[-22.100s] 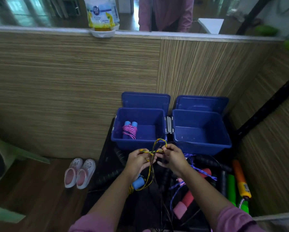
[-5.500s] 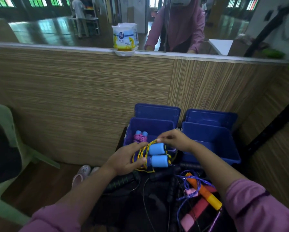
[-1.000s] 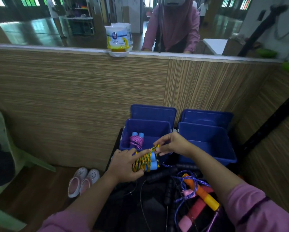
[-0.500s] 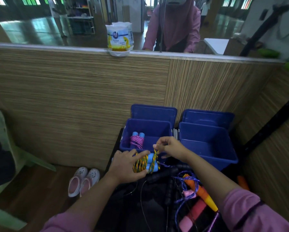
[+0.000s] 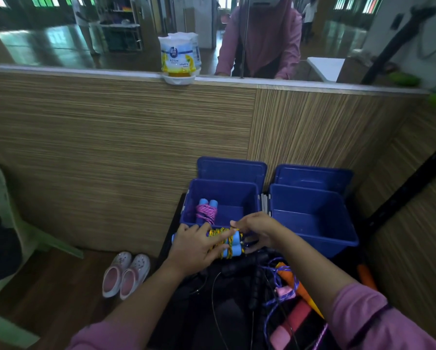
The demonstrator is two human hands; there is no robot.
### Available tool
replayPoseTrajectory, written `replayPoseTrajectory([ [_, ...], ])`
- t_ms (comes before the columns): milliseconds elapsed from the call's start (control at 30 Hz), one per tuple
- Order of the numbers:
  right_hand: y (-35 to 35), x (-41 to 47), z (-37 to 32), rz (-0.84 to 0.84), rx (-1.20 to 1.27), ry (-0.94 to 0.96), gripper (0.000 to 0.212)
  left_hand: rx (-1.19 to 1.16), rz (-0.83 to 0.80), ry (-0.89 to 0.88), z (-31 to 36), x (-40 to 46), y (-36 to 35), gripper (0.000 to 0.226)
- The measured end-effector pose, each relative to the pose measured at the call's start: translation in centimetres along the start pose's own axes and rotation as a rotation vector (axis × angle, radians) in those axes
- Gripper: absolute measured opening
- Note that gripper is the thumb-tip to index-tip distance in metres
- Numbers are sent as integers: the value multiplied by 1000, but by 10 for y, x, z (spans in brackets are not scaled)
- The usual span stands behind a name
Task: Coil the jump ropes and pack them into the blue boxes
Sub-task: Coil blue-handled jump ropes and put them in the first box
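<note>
The left hand (image 5: 195, 251) is gripping the yellow rope bundle (image 5: 223, 242), fingers curled over the wound cord and the two light-blue handles, which are lying side by side so the cord can bind them into one packet; the right hand (image 5: 256, 231) is curling round the bundle's right end, fingertips pinching the cord at its top, probably tucking in the loose tail so the coil will not spring open. Both hands are holding the bundle just near of the left blue box (image 5: 251, 195), close to its near rim; that placing suggests the drop into the box is the next step, once the end is secured.

Inside that box, at its left side, a pink rope bundle (image 5: 206, 212) is already lying, wound round its own blue handles; the right blue box (image 5: 312, 223) is standing just beside it and showing only its bare floor. Both lids are leaning upright behind the boxes against the wooden panel (image 5: 110, 152), keeping the openings free.

Near of the hands, a tangle of uncoiled ropes (image 5: 275, 281) is waiting on a dark surface, with black, purple, orange and pink pieces mixed together; much of the task therefore seems to be remaining. A pair of pink shoes (image 5: 126, 274) is sitting on the floor to the left.
</note>
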State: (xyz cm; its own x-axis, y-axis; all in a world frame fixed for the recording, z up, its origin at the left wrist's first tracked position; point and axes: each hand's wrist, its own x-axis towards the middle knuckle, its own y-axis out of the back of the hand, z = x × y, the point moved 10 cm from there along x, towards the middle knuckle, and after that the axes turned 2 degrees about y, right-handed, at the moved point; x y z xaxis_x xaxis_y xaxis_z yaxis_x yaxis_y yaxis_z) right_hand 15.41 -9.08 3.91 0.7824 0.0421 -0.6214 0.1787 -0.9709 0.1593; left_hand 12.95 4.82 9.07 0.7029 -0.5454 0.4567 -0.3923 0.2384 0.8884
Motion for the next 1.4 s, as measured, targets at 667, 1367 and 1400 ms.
replayPoseTrajectory([
  [667, 5, 5, -20, 11, 401, 316, 21, -51, -170, 267, -27, 22, 2, 63],
  [1367, 2, -10, -41, 7, 145, 534, 9, -303, -346, 602, -38, 10, -8, 64],
  [1400, 1, -10, -41, 19, 107, 542, 8, -312, -348, 602, -38, 9, -10, 72],
])
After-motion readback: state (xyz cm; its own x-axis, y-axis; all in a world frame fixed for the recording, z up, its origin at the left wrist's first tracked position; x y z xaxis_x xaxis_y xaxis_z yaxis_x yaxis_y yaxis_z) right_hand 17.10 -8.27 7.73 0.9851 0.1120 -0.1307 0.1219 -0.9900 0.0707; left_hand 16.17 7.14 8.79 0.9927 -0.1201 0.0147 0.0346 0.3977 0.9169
